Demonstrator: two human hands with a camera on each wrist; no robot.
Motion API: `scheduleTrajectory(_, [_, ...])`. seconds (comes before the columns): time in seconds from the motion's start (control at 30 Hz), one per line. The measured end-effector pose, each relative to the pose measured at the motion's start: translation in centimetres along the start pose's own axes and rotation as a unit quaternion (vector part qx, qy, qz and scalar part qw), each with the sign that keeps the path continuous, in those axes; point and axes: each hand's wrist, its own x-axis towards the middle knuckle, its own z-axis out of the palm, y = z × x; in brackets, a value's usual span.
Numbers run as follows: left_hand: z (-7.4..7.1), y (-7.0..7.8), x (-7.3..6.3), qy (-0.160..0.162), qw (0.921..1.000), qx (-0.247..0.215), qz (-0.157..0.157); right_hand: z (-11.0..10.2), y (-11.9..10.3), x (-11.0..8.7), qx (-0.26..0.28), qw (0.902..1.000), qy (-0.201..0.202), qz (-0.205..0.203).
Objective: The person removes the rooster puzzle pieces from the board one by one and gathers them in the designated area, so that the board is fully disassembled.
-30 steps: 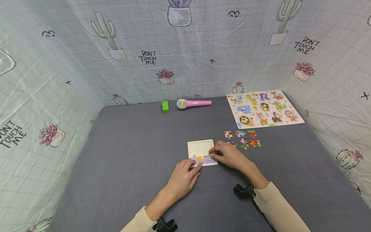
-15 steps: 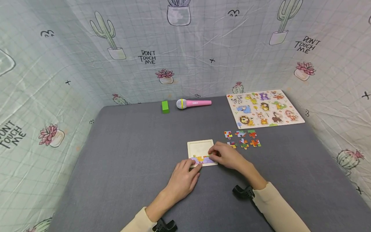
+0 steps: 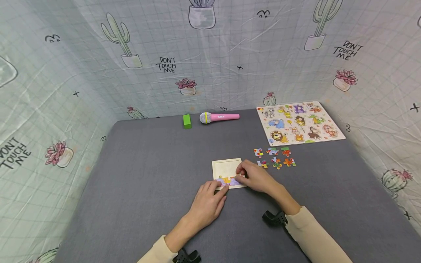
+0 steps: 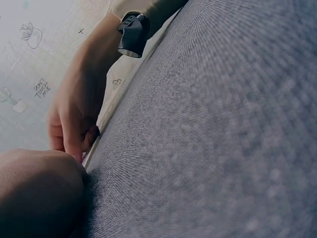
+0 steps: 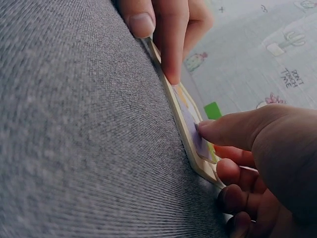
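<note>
A small pale wooden puzzle tray (image 3: 227, 166) lies in front of me, with a row of purple and orange jigsaw pieces (image 3: 227, 180) along its near side. My left hand (image 3: 205, 202) rests at the tray's near left corner, its fingertips on the row and the near rim. At the right end of the row, my right hand (image 3: 258, 177) has its thumb on a purple jigsaw piece (image 5: 190, 124) and its index finger curled at the piece's far edge. The right hand's other fingers are bent beside the tray. In the left wrist view, the left hand (image 4: 39, 188) hides most of the tray.
Several loose jigsaw pieces (image 3: 277, 162) lie in two rows right of the tray. Behind them is an animal puzzle board (image 3: 289, 128). A pink toy microphone (image 3: 225, 117) and a green block (image 3: 187, 121) lie at the back of the grey table (image 3: 148, 164), near the printed cloth.
My right hand has shifted slightly left along the row, its thumb sliding toward the middle of the tray. The left hand has stayed in place.
</note>
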Motion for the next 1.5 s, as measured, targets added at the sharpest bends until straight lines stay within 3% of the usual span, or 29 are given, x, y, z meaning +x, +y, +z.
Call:
scheduleTrajectory(0.2, [-0.1,0.1,0.0,-0.002,1.0000,-0.001,-0.005,-0.1,0.0,-0.1,-0.001,1.0000,-0.006,-0.007])
scheduleTrajectory(0.73, [-0.1,0.2,0.0,-0.009,0.9999,0.000,-0.011,-0.6,0.2,-0.2,0.070,0.9968,-0.036,0.011])
scheduleTrajectory(1.27, [0.0,0.2,0.0,-0.018,0.9997,-0.002,-0.018,-1.5,0.6,-0.2,0.108,0.9899,-0.087,-0.030])
scheduleTrajectory(1.5, [-0.1,0.1,0.0,-0.022,0.9996,-0.005,-0.019,-1.4,0.8,-0.2,0.103,0.9914,-0.080,0.004])
